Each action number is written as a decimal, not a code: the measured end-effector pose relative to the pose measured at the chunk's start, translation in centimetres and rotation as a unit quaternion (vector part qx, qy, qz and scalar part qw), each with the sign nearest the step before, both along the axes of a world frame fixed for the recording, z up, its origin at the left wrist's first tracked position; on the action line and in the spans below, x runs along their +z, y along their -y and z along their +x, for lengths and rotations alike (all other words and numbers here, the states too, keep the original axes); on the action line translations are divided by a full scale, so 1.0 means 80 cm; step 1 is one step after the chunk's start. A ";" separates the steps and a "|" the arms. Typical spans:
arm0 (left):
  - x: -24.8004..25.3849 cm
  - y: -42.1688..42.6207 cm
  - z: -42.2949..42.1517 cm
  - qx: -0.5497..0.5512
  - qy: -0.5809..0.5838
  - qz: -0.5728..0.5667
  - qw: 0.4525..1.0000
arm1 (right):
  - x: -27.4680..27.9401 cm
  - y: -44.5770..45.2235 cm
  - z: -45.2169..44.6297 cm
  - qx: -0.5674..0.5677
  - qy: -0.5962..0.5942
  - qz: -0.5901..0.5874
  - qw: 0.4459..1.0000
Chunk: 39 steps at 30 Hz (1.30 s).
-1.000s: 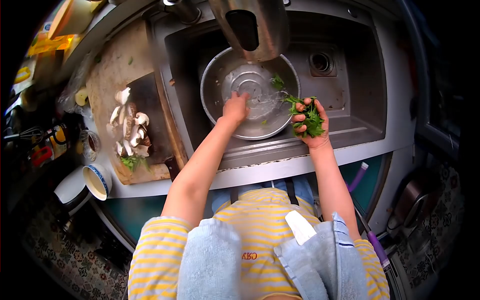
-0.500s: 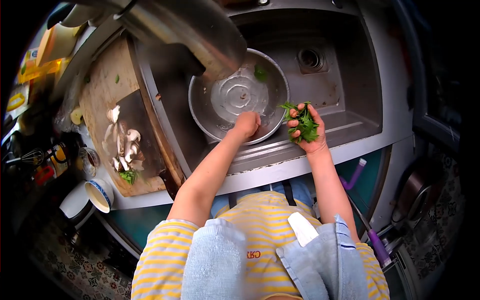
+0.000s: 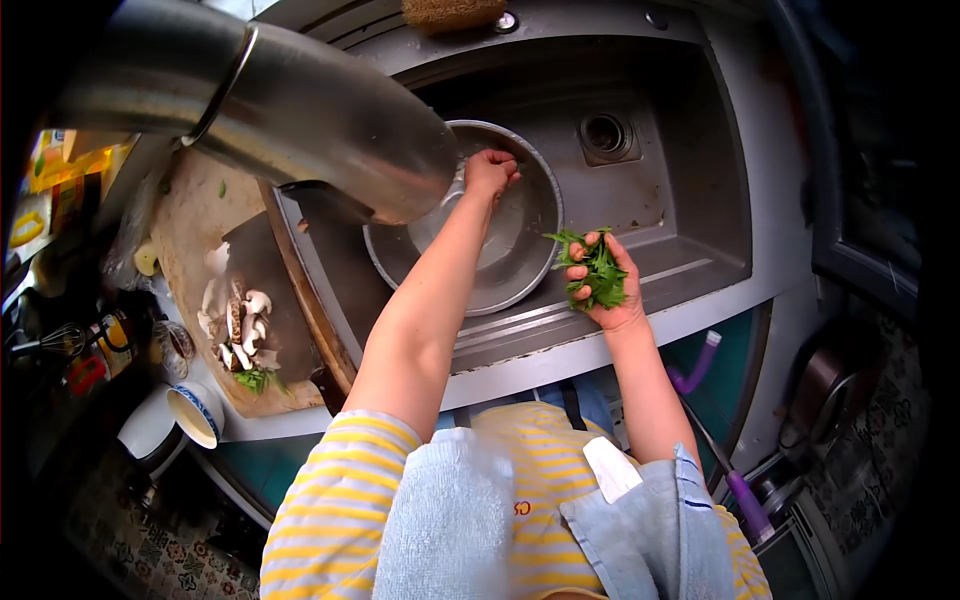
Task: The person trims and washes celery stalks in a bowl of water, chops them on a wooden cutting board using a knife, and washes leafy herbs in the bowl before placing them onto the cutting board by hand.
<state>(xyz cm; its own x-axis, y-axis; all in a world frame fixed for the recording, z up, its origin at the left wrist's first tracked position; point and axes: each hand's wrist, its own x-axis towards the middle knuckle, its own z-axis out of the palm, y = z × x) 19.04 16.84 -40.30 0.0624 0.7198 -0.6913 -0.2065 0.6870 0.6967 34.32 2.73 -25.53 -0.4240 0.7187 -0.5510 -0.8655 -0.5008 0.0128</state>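
Note:
My left hand (image 3: 490, 174) reaches into a round metal basin (image 3: 552, 185) in the sink. Its fingers are pinched together near the far wall; what they hold, if anything, is hidden. A bunch of green leaves (image 3: 604, 276) sits in my right hand (image 3: 625, 308), fingers curled round it and palm turned up. This hand hovers over the sink's near edge, just right of the basin. Some water appears to lie in the basin, and part of its rim is hidden by my left forearm and a thick metal tube.
The thick metal tube (image 3: 330, 130) crosses the upper left, close to the camera. Sliced mushrooms (image 3: 245, 322) and some greens (image 3: 255, 380) lie on a wooden cutting board (image 3: 195, 205) left of the sink. A drain (image 3: 605, 135) shows in the sink (image 3: 690, 190). A bowl (image 3: 196, 414) stands lower left.
My left hand has moved from the basin's near side to its far side, where a green leaf floated before; that leaf is now out of sight. My right hand still holds the leaves.

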 end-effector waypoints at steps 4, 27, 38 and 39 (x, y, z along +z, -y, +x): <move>0.054 0.017 -0.020 -0.018 0.127 -0.037 0.991 | 0.006 -0.001 -0.004 -0.001 -0.023 0.017 1.000; 0.356 0.124 -0.085 0.045 -0.248 0.591 0.766 | 0.153 -0.050 -0.166 -0.008 0.262 0.153 0.953; 0.185 0.135 -0.029 0.036 -0.278 0.317 0.906 | 0.074 -0.068 -0.197 0.085 0.357 0.157 0.917; 0.233 0.135 -0.040 0.066 -0.253 0.345 0.901 | 0.107 -0.061 -0.200 0.049 0.310 0.168 0.934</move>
<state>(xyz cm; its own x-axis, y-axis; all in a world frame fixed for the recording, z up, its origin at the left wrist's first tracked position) 15.86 6.05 -21.64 -0.2531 0.9674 0.0082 0.2101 0.0467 0.9766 18.35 7.63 -16.99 -0.1702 0.8697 -0.4633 -0.6038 -0.4636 -0.6485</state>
